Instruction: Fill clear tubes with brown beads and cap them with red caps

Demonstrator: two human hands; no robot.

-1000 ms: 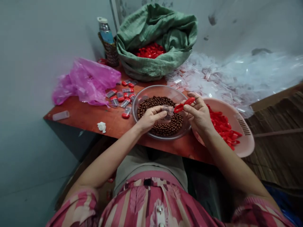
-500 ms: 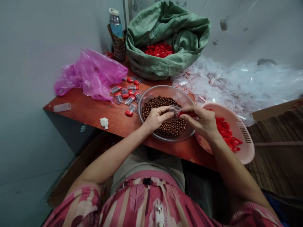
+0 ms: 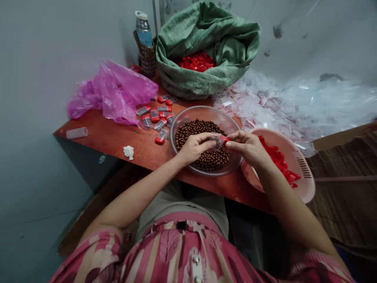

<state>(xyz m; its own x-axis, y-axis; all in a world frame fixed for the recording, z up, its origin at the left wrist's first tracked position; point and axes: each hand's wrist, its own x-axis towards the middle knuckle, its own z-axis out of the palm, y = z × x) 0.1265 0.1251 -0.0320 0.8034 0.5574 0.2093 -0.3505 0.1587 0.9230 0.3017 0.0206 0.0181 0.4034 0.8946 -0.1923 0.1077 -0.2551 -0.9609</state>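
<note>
My left hand (image 3: 194, 147) and my right hand (image 3: 247, 147) meet over a clear bowl (image 3: 206, 112) of small brown beads (image 3: 191, 131). Between their fingertips sits a small clear container (image 3: 218, 141). My left hand pinches its body. My right hand's fingers press a red cap (image 3: 226, 139) onto its end. A pink basket (image 3: 297, 161) of loose red caps lies under my right wrist.
On the red-brown table (image 3: 118, 137) lie several filled red-capped containers (image 3: 157, 116), a pink plastic bag (image 3: 118, 92), a white scrap (image 3: 129, 151) and a clear tube (image 3: 77, 133). Behind stand a green sack (image 3: 212, 78) of red caps, a bottle (image 3: 143, 29) and a heap of clear containers (image 3: 282, 102).
The red cap, held apart and raised in my right hand a second ago, has come down onto the clear container in my left hand. Both hands have drawn closer together.
</note>
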